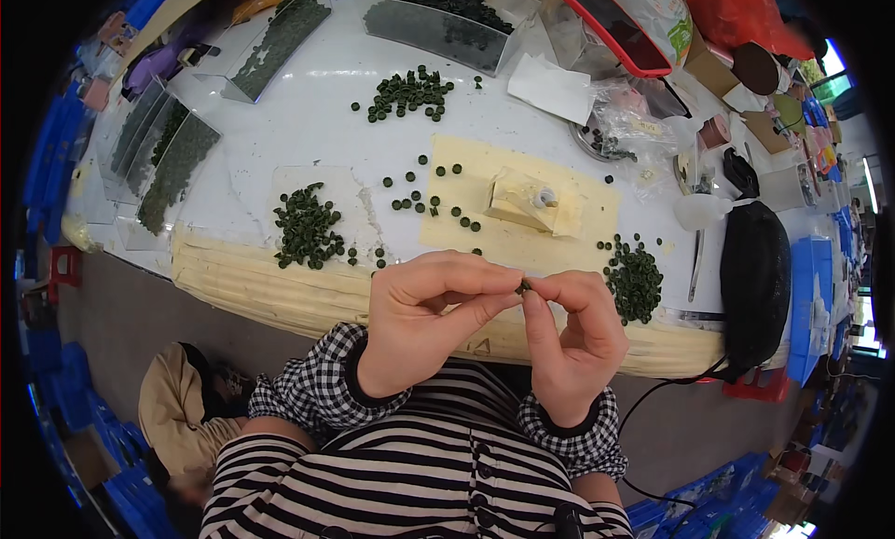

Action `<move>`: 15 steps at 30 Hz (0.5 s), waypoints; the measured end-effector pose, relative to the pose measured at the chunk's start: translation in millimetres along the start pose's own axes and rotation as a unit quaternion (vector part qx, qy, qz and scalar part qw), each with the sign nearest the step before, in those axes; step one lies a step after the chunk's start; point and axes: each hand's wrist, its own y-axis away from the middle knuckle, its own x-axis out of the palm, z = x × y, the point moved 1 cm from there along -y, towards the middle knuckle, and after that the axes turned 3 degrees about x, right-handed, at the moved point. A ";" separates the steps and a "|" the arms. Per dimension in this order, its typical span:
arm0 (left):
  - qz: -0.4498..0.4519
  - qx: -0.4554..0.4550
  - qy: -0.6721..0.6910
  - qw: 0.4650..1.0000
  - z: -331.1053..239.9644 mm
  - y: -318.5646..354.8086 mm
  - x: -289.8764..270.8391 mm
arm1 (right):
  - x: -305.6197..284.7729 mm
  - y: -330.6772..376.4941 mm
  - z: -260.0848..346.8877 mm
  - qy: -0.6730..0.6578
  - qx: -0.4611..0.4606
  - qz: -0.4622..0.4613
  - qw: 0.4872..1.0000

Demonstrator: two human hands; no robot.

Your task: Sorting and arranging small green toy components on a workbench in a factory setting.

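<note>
Both my hands meet above the table's near edge. My left hand (424, 310) and my right hand (578, 338) each pinch with thumb and forefinger at one small dark green part (525, 285), mostly covered by the fingertips. To the left lies a pile of small dark green pieces (306, 227). Another heap of round green pieces (635, 280) sits just beyond my right hand. Between them, several loose round pieces (434, 200) are scattered near a yellow sheet (457, 161). On that sheet stands a small block wrapped in yellowish tape (531, 201).
Farther back are another green pile (410, 93) and a clear bin of dark parts (438, 37). More clear bins (168, 157) stand at the left. A red-edged phone (615, 21), a white squeeze bottle (704, 211), tweezers (696, 264) and a black pouch (755, 287) occupy the right.
</note>
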 end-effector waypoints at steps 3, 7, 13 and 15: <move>-0.005 0.003 -0.013 1.000 -1.1 0.3 -0.4 | 0.7 0.7 0.8 0.028 -0.030 0.000 0.999; -0.006 0.001 -0.025 1.000 -3.2 -1.7 -2.4 | 0.3 2.4 1.3 0.046 -0.056 0.021 0.997; -0.034 -0.063 0.051 0.996 -5.4 -2.7 -1.4 | -2.9 1.9 3.0 0.039 -0.061 0.045 0.996; -0.013 -0.068 0.052 0.996 -2.8 -2.5 -4.5 | -3.6 2.3 3.6 0.033 -0.060 0.046 0.997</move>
